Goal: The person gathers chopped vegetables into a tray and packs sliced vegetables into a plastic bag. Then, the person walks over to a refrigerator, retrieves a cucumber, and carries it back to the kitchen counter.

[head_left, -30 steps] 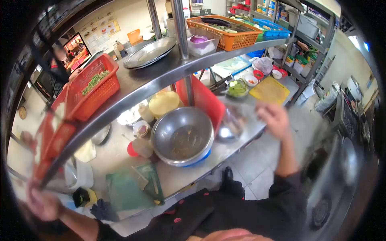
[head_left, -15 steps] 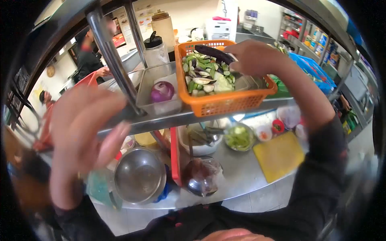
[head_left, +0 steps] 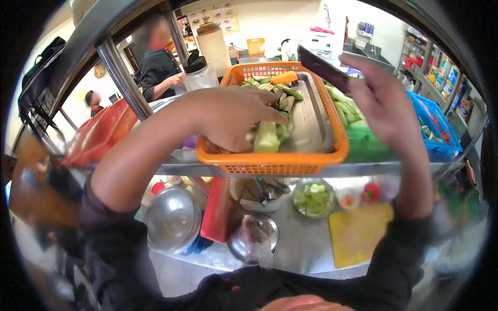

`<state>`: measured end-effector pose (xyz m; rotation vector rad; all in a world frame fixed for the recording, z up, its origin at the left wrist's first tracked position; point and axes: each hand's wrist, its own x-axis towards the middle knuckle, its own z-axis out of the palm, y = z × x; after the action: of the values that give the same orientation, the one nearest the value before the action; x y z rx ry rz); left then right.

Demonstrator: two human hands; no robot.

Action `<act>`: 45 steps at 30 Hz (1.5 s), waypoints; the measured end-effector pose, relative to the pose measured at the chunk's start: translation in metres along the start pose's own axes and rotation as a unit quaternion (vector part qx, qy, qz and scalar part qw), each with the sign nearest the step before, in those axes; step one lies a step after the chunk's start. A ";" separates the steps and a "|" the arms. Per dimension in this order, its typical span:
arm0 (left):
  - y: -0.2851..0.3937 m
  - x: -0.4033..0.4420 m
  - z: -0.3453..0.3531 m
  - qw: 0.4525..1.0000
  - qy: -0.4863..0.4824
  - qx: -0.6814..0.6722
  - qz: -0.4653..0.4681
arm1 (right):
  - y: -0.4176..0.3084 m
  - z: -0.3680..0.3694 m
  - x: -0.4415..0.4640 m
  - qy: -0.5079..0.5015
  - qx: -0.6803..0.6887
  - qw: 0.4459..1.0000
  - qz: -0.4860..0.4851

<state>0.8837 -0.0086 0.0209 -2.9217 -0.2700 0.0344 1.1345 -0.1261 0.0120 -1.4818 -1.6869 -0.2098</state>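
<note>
My left hand reaches down into an orange plastic basket, fingers apart on a pile of cut green and eggplant pieces. A pale green chunk lies just below its fingers. Beyond the basket's right rim my right hand, slightly blurred, is closed around one end of a long dark eggplant, which it holds up and tilted. A bare metal tray shows inside the basket. At the back of it lies an orange carrot-like piece.
A steel shelf carries the basket, a lidded jar, green vegetables and a blue crate. Below are a metal bowl, a bowl of cut greens and a yellow cutting board. A co-worker stands behind the shelf.
My right hand has lifted the eggplant out of the basket, up and to the right. My left hand has moved right, into the vegetables. More of the metal tray is uncovered.
</note>
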 end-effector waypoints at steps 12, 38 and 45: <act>-0.032 0.017 -0.035 0.972 0.073 -0.189 -0.119 | 0.135 -0.110 -0.146 0.292 0.042 0.938 0.180; -0.027 0.019 -0.067 0.866 0.331 -0.342 -0.154 | 0.164 -0.097 -0.031 -0.096 -0.256 0.949 0.156; -0.042 0.003 -0.073 0.897 0.335 -0.164 -0.236 | 0.060 -0.062 0.020 -0.027 -0.208 0.969 -0.132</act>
<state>0.8823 0.0174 0.1014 -2.8564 -0.9119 -1.1598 1.2176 -0.1329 0.0404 -1.5606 -1.9668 -0.7098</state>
